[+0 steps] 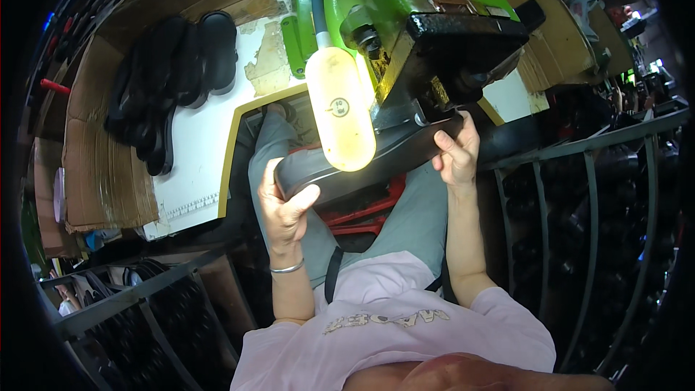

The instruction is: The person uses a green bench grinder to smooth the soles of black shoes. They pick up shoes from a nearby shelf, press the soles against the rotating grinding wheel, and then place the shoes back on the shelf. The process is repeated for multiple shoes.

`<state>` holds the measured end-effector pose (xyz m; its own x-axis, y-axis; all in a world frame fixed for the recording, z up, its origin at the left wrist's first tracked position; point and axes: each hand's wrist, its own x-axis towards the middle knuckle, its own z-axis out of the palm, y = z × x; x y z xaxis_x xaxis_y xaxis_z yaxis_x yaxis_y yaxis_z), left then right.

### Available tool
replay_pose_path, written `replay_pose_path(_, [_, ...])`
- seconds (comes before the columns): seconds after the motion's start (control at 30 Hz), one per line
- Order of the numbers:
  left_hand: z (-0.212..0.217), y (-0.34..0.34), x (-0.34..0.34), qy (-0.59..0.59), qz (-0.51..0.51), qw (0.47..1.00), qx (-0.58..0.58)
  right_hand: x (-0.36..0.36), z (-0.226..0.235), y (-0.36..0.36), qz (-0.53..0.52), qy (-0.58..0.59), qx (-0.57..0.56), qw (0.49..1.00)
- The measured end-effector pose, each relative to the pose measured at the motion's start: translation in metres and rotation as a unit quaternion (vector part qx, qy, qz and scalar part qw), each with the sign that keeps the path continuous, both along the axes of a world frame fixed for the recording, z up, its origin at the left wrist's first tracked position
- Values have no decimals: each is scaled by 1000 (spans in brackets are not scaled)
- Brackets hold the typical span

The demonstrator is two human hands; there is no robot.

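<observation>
A stack of black shoe soles lies on the white table at far left, beside a worn cardboard sheet. Nearer the centre, the seated person's left hand, a silver bangle at the wrist, grips the near end of a long black shoe sole, thumb over its upper face. A yellowish lamp on a dark hose hangs just in front of the sole, glowing. Behind it stands a green press machine with a black head directly above the sole. At right, the right hand clasps the sole's far end under that head, fingers curled round its edge.
</observation>
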<state>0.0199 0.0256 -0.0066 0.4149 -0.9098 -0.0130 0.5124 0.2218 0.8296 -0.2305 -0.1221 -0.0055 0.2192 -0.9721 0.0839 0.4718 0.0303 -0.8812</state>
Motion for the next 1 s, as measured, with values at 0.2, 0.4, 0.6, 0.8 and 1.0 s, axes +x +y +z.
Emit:
replay_pose_path(0.2, [2, 15, 11, 13, 56, 998, 4, 25, -5, 11, 27, 4, 51, 998])
replay_pose_path(0.4, [-10, 44, 47, -3, 88, 996, 26, 55, -14, 31, 74, -25, 26, 997])
replay_pose_path(0.6, [-1, 21, 30, -432, 92, 890, 111, 27, -24, 21, 19, -8, -44, 999])
replay_pose_path(0.8, [45, -22, 13, -555, 107, 821, 73, 13, -18, 12, -1, -27, -12, 1000])
replay_pose_path(1.0, [23, 3, 45, -479, 105, 861, 135, 45, -19, 27, 36, -24, 26, 999])
